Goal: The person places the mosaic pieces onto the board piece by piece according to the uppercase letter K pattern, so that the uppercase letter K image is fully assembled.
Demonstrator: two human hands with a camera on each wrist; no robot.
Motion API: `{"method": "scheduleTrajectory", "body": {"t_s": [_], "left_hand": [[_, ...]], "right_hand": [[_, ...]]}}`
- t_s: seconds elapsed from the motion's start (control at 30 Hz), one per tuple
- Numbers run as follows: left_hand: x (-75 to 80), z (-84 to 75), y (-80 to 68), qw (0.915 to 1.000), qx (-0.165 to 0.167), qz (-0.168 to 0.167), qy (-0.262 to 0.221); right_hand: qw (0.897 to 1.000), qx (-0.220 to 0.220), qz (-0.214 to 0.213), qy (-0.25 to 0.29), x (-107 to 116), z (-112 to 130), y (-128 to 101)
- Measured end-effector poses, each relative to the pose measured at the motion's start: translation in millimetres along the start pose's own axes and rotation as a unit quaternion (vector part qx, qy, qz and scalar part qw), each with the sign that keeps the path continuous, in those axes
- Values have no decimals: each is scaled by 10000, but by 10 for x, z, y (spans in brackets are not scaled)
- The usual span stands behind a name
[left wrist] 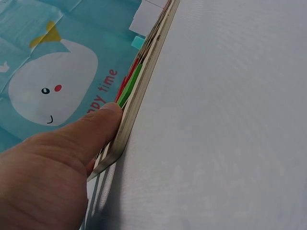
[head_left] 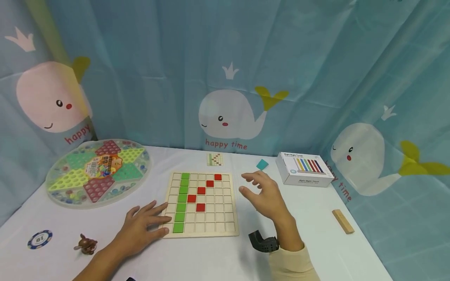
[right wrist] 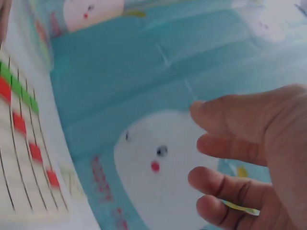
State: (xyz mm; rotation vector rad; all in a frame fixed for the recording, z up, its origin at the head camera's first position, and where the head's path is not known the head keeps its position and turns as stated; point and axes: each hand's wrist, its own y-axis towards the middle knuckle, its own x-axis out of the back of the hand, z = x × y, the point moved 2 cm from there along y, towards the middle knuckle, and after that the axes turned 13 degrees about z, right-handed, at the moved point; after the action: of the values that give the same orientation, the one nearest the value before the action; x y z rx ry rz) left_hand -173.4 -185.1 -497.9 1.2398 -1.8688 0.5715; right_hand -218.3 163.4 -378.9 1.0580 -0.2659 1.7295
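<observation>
A square wooden grid board (head_left: 225,199) lies on the white table. Green square tiles (head_left: 181,198) fill one column near its left side, and several red tiles (head_left: 201,191) form a slanted line with a bend at the lower end. My left hand (head_left: 144,224) rests with spread fingers on the board's left edge; in the left wrist view the thumb (left wrist: 103,124) touches the rim beside a green tile (left wrist: 129,86). Right of the board my right hand (head_left: 265,195) hovers with loosely bent fingers, and nothing shows between them in the right wrist view.
Behind the board lies a small pattern card (head_left: 215,159), with a teal piece (head_left: 262,164) to its right. A white box (head_left: 306,169) and a wooden block (head_left: 342,221) are at right. A round marble board (head_left: 77,160), a poker chip (head_left: 40,239) and a brown figurine (head_left: 86,245) are at left.
</observation>
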Motion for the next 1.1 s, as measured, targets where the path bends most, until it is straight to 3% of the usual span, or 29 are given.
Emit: {"method": "scheduleTrajectory", "body": {"t_s": [0.3,0.73,1.1], "left_hand": [[-15,22,1,9998,-185,-96,36],[5,-11,-15,10000,-75,-25,-12],[20,-25,-16,10000,-61,-21,48]], "right_hand": [[9978,-643,-136,-9,59,-503,-162],[9865,-1606,254,181,-224,-1154,-244],[9760,-2026,750,-292,-371,-1279,-249]]}}
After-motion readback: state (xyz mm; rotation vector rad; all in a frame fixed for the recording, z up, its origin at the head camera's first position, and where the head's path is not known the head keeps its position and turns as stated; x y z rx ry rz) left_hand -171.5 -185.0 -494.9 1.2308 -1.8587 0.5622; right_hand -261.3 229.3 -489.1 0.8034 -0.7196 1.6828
